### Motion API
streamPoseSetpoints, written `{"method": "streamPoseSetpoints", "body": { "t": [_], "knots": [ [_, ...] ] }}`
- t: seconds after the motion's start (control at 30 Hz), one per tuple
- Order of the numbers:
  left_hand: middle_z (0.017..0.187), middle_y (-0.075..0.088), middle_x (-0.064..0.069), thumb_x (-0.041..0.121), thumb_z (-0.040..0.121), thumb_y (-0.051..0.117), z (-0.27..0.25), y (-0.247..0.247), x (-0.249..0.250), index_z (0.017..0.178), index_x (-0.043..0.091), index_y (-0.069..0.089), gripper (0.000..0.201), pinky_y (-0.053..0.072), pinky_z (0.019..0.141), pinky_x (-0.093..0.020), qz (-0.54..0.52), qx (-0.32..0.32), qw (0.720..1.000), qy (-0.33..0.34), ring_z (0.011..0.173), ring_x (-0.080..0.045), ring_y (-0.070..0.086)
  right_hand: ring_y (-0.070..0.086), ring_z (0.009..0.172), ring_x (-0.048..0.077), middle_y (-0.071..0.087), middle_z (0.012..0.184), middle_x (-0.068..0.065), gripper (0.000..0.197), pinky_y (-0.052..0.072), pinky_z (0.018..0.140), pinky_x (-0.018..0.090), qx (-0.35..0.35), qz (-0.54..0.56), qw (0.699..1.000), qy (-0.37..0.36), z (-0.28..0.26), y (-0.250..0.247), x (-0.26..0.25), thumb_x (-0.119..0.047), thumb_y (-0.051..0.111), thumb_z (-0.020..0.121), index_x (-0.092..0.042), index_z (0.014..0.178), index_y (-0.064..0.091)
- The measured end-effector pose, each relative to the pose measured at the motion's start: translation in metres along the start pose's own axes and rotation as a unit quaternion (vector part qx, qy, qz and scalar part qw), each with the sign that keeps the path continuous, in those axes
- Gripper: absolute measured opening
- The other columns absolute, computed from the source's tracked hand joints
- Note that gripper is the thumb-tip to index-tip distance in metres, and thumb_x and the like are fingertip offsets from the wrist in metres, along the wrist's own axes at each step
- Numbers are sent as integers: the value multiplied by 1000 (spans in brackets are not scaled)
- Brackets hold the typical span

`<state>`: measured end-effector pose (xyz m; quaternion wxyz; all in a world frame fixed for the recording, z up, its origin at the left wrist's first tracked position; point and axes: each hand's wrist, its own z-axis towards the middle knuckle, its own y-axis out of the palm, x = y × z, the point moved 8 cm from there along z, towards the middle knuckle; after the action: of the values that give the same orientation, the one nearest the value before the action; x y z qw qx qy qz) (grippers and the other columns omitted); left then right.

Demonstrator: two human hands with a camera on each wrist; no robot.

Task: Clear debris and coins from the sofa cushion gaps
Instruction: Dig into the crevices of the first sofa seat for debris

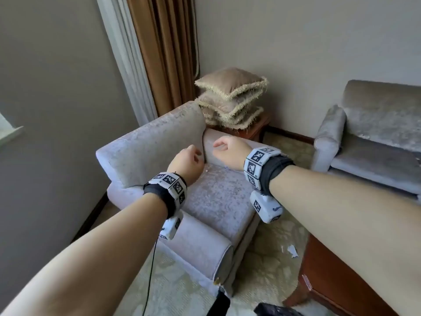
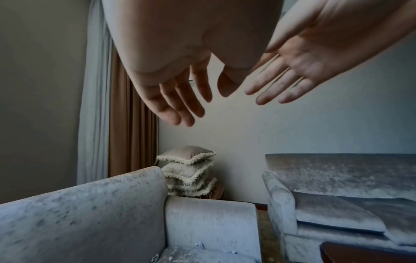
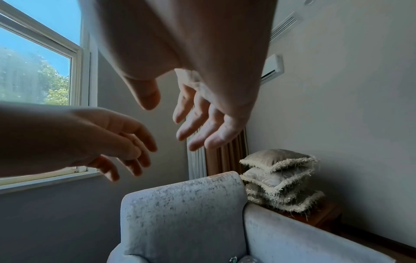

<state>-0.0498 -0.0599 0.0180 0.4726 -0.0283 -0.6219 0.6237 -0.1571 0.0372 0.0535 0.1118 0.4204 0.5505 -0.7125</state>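
left hand (image 1: 185,162): fingers loosely spread, holding nothing, above armchair (image 1: 159,142)
right hand (image 1: 227,148): fingers relaxed, empty, just beside
debris (image 1: 206,171): on armchair seat

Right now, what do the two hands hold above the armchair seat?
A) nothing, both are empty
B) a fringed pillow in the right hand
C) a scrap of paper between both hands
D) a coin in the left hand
A: the left hand and the right hand both hang with loose fingers over the seat cushion, nothing between them.
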Motion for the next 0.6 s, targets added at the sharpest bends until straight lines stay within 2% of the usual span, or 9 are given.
{"method": "streamPoseSetpoints", "body": {
  "t": [0.1, 0.17, 0.4, 0.53, 0.6],
  "knots": [
    [103, 65, -5, 19, 83, 50, 26, 13, -28, 110, 14, 58, 28, 51, 82, -32, 5, -5, 999, -45, 92, -23, 62, 64, 93, 20, 57, 98, -6, 36, 49, 72, 26, -28, 5, 1000, 5, 37, 10, 12, -32, 56, 89, -23, 124, 56],
    [104, 65, -5, 17, 82, 51, 45, 25, -46, 108, 14, 60, 28, 51, 82, -32, 11, -13, 998, -64, 93, -24, 62, 61, 92, 17, 57, 99, -6, 37, 47, 71, 25, -44, 8, 999, 7, 66, 20, 24, -32, 56, 89, -23, 124, 56],
    [106, 63, -6, 15, 82, 51, 123, 43, -89, 108, 14, 60, 27, 51, 85, -33, 23, -11, 995, -98, 96, -25, 61, 59, 92, 16, 56, 98, -8, 37, 41, 76, 24, -74, -2, 997, 8, 168, 40, 35, -35, 56, 88, -26, 124, 56],
    [105, 61, -6, 13, 82, 48, 153, 49, -109, 106, 15, 60, 26, 51, 84, -32, 46, -5, 993, -108, 95, -25, 61, 61, 98, 16, 61, 104, -7, 36, 44, 82, 25, -98, 6, 995, -3, 216, 53, 33, -35, 57, 88, -26, 122, 58],
    [106, 60, -7, 11, 83, 46, 167, 55, -118, 106, 15, 60, 27, 51, 85, -35, 72, -16, 992, -103, 96, -27, 61, 61, 96, 16, 61, 102, -6, 33, 45, 81, 25, -97, 6, 995, -18, 241, 58, 32, -32, 57, 88, -24, 119, 59]
  ]
}}
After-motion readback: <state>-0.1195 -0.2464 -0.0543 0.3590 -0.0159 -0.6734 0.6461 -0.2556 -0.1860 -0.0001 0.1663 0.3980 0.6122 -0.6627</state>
